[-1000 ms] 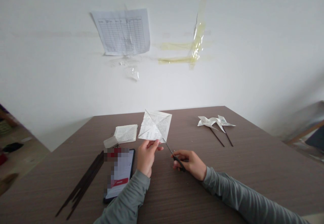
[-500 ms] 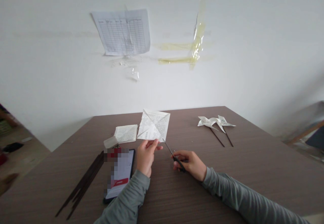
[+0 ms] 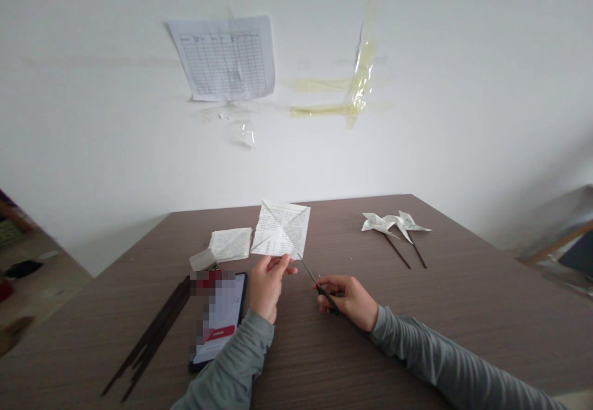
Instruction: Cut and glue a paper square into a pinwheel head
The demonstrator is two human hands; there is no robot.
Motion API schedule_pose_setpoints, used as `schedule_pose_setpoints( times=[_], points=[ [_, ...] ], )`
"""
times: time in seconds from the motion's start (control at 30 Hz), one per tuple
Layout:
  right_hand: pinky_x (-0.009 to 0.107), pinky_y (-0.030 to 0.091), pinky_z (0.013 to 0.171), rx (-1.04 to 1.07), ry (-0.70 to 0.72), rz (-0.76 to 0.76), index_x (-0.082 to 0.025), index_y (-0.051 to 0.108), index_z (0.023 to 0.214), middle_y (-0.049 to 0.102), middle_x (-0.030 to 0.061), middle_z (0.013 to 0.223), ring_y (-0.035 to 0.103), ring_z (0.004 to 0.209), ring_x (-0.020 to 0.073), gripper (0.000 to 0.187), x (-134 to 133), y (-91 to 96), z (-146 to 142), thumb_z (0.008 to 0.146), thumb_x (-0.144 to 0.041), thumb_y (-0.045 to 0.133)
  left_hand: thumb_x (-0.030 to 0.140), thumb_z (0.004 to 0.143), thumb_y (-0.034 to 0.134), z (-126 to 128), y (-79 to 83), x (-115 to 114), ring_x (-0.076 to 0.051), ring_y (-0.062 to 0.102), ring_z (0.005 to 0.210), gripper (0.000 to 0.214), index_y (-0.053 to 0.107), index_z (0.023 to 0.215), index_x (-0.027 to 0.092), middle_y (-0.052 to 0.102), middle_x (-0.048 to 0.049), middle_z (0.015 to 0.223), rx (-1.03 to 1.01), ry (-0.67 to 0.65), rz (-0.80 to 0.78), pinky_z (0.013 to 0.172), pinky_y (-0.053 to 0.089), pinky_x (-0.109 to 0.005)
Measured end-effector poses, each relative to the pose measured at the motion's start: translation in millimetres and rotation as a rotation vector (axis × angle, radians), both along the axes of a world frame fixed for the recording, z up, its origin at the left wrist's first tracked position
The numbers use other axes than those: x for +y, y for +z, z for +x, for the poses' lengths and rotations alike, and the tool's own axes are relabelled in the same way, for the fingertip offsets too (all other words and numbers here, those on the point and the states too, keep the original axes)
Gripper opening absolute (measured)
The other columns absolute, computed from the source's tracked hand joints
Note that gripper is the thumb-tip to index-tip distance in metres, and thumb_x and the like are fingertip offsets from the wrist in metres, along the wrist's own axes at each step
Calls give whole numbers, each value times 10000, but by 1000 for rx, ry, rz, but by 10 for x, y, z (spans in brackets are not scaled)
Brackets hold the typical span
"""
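Left hand (image 3: 267, 288) in a thumb-and-finger pinch, right hand (image 3: 347, 302) curled closed; left forearm (image 3: 227, 360) and right forearm (image 3: 440, 354) grey-sleeved, angled inward.

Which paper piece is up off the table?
The creased printed square pinched in the left hand; the paper stack and the two stick pinwheels lie on the table.

Here we are, facing a white wall (image 3: 417, 89), scuffed and patchy, and up at eleven o'clock there's a printed ruled sheet (image 3: 222, 58) stuck on it! At one o'clock we've got strips of yellowed tape (image 3: 364, 70) clinging on. Down at six, a brown wood-grain table (image 3: 463, 317) spreads toward us, a tan floor (image 3: 46, 292) drops away at nine, and a wooden rail (image 3: 560, 243) pokes in at three. Soft, even light throughout!
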State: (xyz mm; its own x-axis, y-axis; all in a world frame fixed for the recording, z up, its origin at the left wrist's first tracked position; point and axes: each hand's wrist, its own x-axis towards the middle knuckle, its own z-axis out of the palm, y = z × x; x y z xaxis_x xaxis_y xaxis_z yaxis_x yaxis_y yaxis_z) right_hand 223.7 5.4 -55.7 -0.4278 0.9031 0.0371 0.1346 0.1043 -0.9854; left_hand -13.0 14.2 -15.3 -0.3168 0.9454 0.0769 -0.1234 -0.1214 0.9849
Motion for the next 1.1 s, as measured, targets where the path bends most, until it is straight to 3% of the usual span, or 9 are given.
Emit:
schedule_pose_setpoints(
  times=[0.53, 0.73, 1.1],
  points=[
    [445, 714, 825, -10, 10, 22, -226, 904, 1245, 931, 68, 898, 809, 768, 266, 823, 0, -14, -7, 881, -956, 1020, 644, 640, 1141, -3, 10, -1, -327, 938, 765, 565, 826, 845, 222, 974, -152, 948, -2, -25, -11, 560, 636, -311],
    [470, 710, 822, -11, -14, 28, -235, 914, 1182, 936, 85, 870, 833, 775, 306, 766, -20, 20, -22, 888, -936, 1017, 639, 624, 1144, 6, 32, -14, -312, 924, 732, 567, 826, 837, 220, 969, -146, 919, -13, -20, -13, 554, 618, -300],
    [447, 725, 829, -33, -3, 31, -234, 919, 1196, 898, 50, 832, 821, 761, 280, 710, -2, -2, -18, 912, -875, 1028, 651, 649, 1137, -7, 5, -9, -335, 948, 769, 561, 827, 840, 225, 976, -156, 950, 13, -20, -7, 546, 623, -304]
  ],
)
